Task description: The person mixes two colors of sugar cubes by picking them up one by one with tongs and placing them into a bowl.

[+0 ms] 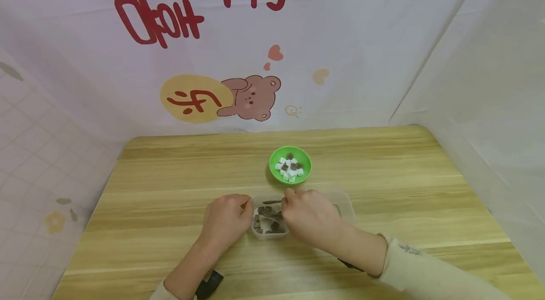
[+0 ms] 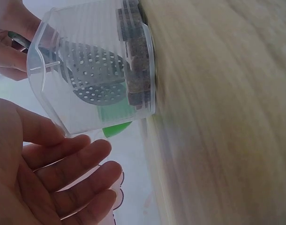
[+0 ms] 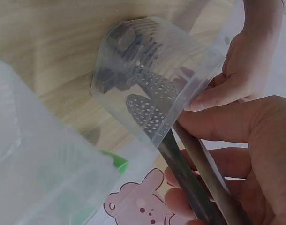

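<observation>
A clear plastic container (image 1: 269,236) with several dark brown cubes (image 1: 275,225) stands on the table between the two hands. At its left corner, my left hand (image 1: 227,219) pinches the rim between thumb and forefinger, the other fingers loosely spread in the left wrist view. My right hand (image 1: 312,217) grips metal tongs (image 3: 194,176) by their handles. Their two perforated heads reach down into the container, apart from each other, near the cubes (image 2: 137,63). Whether any cube lies between the heads, I cannot tell.
Behind the container stands a green bowl (image 1: 279,154) with white cubes (image 1: 291,173) and several brown ones (image 1: 290,156). Another translucent container (image 1: 346,203) is at the right, partly hidden by the right hand. A printed cloth (image 1: 349,44) hangs along the table's back edge.
</observation>
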`<state>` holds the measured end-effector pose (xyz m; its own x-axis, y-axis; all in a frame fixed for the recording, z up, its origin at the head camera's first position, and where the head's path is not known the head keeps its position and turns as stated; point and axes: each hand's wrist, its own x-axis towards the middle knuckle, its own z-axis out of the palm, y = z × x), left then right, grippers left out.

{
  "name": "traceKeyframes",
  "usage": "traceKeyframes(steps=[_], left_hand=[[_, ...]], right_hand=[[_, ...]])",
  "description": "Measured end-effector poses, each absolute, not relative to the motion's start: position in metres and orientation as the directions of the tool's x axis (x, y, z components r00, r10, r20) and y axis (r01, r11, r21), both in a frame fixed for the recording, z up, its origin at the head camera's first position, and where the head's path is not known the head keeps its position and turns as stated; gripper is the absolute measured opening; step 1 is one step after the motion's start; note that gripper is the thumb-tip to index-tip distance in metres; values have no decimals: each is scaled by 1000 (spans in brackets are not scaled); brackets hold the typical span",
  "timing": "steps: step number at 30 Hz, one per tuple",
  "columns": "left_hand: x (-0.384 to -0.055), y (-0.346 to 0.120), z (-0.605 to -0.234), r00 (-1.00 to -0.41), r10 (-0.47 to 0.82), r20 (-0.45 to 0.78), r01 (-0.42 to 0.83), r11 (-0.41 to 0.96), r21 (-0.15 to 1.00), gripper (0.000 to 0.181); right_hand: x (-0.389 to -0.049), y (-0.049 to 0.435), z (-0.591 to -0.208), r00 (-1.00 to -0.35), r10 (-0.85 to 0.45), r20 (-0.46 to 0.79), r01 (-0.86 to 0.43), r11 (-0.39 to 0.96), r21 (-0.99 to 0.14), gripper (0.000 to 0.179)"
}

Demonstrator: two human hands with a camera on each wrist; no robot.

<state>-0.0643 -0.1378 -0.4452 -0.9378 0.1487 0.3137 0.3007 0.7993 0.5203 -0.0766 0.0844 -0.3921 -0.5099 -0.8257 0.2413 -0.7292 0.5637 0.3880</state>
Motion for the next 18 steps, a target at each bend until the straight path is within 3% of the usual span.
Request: traceKeyframes(steps=[10,18], left_hand=[[-65,-138,-447,-938,149,314,302,796,525,39],[-64,-137,-446,-934,153,322,310,793,524,33]], right_hand=[[-77,77,-394,-539,-819,197,-742,572,350,10],[-79,80,-393,-525,-829,194,-751,558,352,9]])
